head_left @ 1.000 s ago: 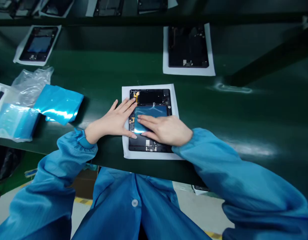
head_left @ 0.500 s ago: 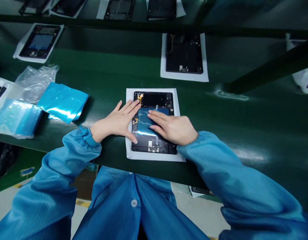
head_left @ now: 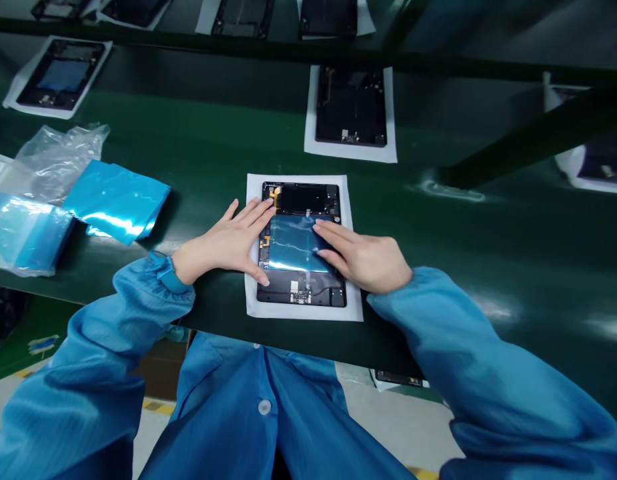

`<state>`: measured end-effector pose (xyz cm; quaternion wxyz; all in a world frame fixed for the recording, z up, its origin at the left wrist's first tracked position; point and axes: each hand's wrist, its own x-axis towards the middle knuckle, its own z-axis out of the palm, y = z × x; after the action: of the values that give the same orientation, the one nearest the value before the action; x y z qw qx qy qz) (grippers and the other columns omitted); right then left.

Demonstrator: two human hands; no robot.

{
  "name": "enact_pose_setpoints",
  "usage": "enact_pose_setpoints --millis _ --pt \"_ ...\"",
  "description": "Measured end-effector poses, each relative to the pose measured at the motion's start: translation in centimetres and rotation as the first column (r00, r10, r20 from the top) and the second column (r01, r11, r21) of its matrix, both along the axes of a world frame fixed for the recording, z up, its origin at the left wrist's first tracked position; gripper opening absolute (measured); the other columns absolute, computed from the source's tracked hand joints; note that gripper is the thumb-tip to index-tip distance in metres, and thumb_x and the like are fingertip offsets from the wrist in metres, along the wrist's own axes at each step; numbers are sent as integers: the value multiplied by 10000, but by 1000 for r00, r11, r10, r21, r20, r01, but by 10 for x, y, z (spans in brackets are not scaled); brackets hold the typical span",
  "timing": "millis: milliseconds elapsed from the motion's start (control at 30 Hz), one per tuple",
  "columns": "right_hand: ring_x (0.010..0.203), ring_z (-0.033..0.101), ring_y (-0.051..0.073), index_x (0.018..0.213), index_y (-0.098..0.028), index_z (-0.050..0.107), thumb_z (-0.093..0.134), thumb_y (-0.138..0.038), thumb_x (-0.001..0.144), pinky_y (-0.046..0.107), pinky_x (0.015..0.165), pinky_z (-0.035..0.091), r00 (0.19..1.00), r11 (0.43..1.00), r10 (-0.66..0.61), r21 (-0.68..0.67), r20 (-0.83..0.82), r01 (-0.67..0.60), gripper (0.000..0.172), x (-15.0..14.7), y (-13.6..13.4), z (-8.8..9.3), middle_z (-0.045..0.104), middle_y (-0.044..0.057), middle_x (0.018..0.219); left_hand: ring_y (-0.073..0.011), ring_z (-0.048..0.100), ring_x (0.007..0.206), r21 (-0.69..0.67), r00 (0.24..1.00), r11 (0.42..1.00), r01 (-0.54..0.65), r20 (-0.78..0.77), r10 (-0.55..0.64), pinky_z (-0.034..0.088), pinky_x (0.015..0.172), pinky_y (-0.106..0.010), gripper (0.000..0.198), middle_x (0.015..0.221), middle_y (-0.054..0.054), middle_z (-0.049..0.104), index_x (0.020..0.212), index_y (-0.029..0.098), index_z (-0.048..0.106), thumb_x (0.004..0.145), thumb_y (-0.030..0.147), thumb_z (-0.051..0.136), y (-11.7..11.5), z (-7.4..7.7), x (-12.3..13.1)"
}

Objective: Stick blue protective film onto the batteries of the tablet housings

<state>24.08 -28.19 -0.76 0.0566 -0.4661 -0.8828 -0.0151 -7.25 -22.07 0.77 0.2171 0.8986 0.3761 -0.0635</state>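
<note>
An opened tablet (head_left: pixel 321 290) lies on a white sheet (head_left: pixel 355 310) in front of me, its inner parts facing up. A shiny blue film (head_left: pixel 293 250) covers the middle of it, with a few wrinkles or reflections across it. My left hand (head_left: pixel 233 240) is spread along the tablet's left edge, fingertips on the upper left part and thumb on the lower left. My right hand (head_left: pixel 363 257) rests with outstretched fingers on the film's right side. Neither hand grips anything.
A stack of blue films (head_left: pixel 121 200) lies to the left, beside a clear plastic bag (head_left: pixel 58 160) and bagged films (head_left: pixel 25 233). Another tablet (head_left: pixel 351 110) is behind, one more (head_left: pixel 61 77) far left. A dark slanted post (head_left: pixel 518 143) stands at right; a shelf bar (head_left: pixel 198 50) crosses the back.
My right hand has slid to the right across the blue film, uncovering more of its middle. My left hand stays on the tablet's left edge. The whole view has shifted slightly.
</note>
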Motion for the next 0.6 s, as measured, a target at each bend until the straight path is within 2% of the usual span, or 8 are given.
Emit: enact_pose_setpoints --millis 67,167,233,300,467,533,600 --pt "822 809 228 1519 -163 668 451 -528 1126 349 622 598 999 1000 31 -1 22 -31 579 6 -13 0 658 128 1549 -480 72 1717 3 1000 1000 -10 9 10 68 1376 -700 1500 1836 -256 63 1759 102 93 697 932 751 0 0 0" --pt "683 772 188 1423 -125 729 469 -543 1124 331 595 584 992 992 125 14 -3 -125 576 10 -49 2 688 147 1503 -481 73 1717 -3 1000 1000 -5 16 5 68 1376 -703 1507 1836 -254 63 1759 100 87 696 935 752 -1 -1 -1" --pt "677 771 182 1404 -105 732 450 -536 1133 324 571 564 991 991 132 18 -19 -132 582 10 -63 5 696 157 1492 -481 65 1718 -10 1000 1000 3 18 -3 60 1376 -705 1512 1837 -251 60 1758 93 90 694 944 745 0 -1 -1" --pt "740 792 208 1448 -88 697 436 -548 1133 340 566 556 997 997 77 11 -4 -77 616 6 -59 5 682 169 1510 -485 69 1716 -12 1000 1000 7 25 -6 56 1373 -714 1514 1835 -251 60 1757 83 98 694 952 737 1 -1 -1" --pt "923 813 278 1538 -93 616 419 -581 1120 380 593 558 997 997 -70 -21 27 71 672 -9 -7 3 608 174 1607 -517 111 1702 5 1000 1000 -13 19 13 87 1365 -738 1551 1820 -287 89 1748 45 120 666 951 763 0 -1 0" --pt "921 811 269 1498 -112 647 413 -550 1127 375 622 565 999 998 -45 -30 17 46 620 -9 0 5 620 170 1599 -512 100 1705 1 999 1000 -27 -17 27 97 1368 -727 1555 1819 -292 80 1748 43 111 663 935 780 -1 2 1" --pt "899 810 248 1407 -138 705 421 -519 1132 361 663 578 999 999 26 -40 -19 -27 548 -4 -8 9 686 159 1528 -504 90 1708 -12 997 999 -36 -68 35 116 1366 -719 1540 1823 -284 68 1751 60 114 665 910 799 0 10 4"
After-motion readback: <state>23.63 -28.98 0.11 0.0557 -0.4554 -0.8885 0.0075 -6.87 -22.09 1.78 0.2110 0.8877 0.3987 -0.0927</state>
